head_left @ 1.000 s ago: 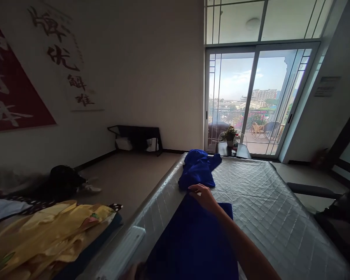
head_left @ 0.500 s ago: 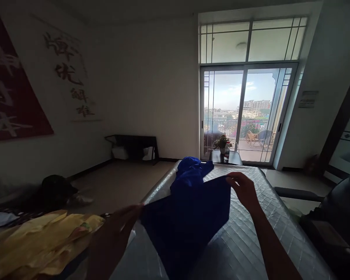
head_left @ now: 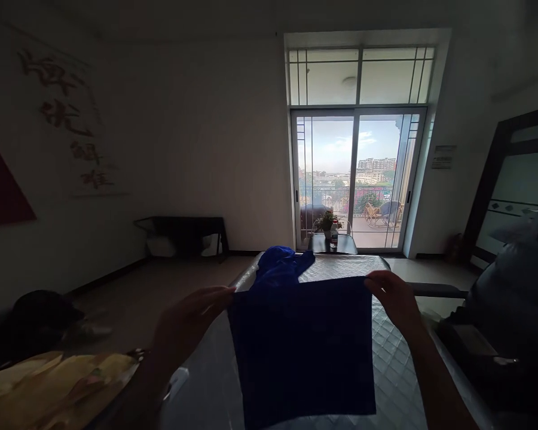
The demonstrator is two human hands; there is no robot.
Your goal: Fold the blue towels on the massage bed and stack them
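A dark blue cloth (head_left: 302, 352) hangs spread out between my two hands, its top edge stretched almost level. My left hand (head_left: 192, 316) pinches its upper left corner, and my right hand (head_left: 397, 298) pinches the upper right one. Behind the cloth, a crumpled heap of brighter blue fabric (head_left: 278, 266) lies on the far end of a table with a silvery quilted cover (head_left: 397, 358). The hanging cloth hides the middle of that table.
Yellow fabric (head_left: 49, 382) lies at the lower left. A potted plant (head_left: 326, 221) and a bottle (head_left: 334, 235) stand on a small dark table (head_left: 316, 245) before the sliding glass door. Dark chairs (head_left: 511, 298) are at the right, and a low black shelf (head_left: 183, 224) is by the wall.
The cloth was slanted with a folded-looking, pointed lower part; now it hangs wide and nearly square. My right hand moved rightward, pulling the top edge level. The view has turned slightly right.
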